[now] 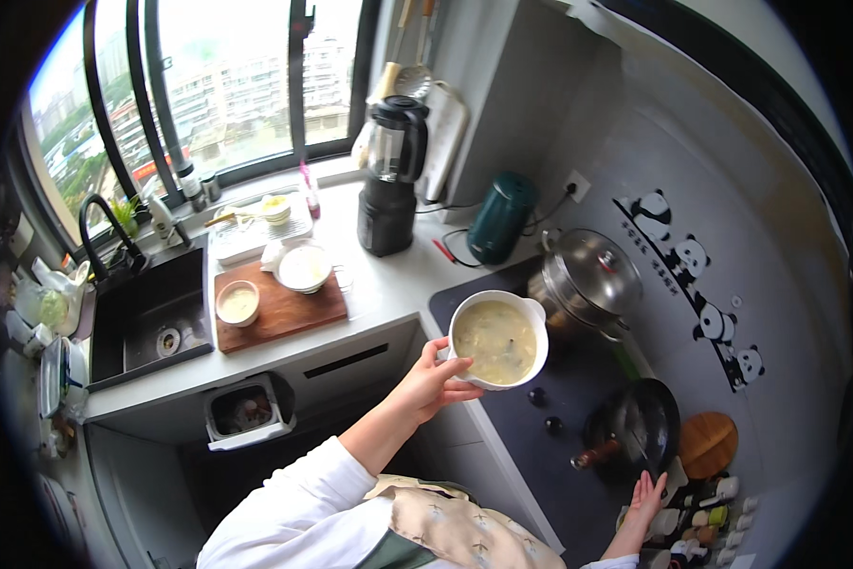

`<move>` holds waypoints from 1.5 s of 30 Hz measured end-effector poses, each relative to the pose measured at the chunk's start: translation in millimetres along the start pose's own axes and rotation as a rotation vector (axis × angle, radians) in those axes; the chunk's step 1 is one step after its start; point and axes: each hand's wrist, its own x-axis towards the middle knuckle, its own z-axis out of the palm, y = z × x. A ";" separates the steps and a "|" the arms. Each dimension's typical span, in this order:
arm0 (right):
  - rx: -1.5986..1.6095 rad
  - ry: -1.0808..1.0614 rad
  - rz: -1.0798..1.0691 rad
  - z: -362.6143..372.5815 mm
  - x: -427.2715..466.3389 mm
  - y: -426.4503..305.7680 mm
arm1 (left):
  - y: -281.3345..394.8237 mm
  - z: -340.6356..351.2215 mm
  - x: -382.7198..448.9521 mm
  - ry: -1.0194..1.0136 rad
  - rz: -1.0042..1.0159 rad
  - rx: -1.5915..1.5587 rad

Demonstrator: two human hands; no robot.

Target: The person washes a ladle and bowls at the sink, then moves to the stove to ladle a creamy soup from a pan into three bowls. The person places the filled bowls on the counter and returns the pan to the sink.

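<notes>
My left hand [433, 384] grips a white two-handled bowl [462, 377] by its near-left side, thumb at the rim. Pale yellowish soup [499, 338] with bits in it fills much of the bowl, which is above the front edge of the black cooktop [497, 405]. Over at the lower right, my right hand [641, 503] reaches to the near rim of a dark wok [657, 405]. A thin utensil or handle seems to run from the wok to its fingers; whether they hold it is unclear. The wok's wooden handle [597, 454] points toward me.
A lidded steel pot [597, 277] stands at the cooktop's back. Seasoning jars [703, 526] crowd beside my right hand. Left lie a wooden board [284, 323] with a small bowl [238, 304] and white bowl [304, 267], and a black sink [149, 313]. A blender [391, 178] and green kettle [501, 217] stand behind.
</notes>
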 end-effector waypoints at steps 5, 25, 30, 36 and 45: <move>0.282 0.091 0.206 19.8 -4.3 29.4 | 54.3 -77.0 -38.1 0.081 0.063 0.005; 0.241 0.122 0.200 241.9 -158.2 69.1 | 262.2 -320.5 -153.6 0.388 0.340 -0.065; 0.369 0.113 0.276 227.5 -136.6 72.2 | 295.1 -366.4 -150.7 0.445 0.397 -0.023; 0.174 0.109 0.403 220.4 -158.4 101.3 | 309.4 -425.0 -134.9 0.486 0.415 -0.038; -0.055 0.092 0.385 251.0 -222.9 123.1 | 292.7 -496.2 -104.0 0.504 0.388 -0.137</move>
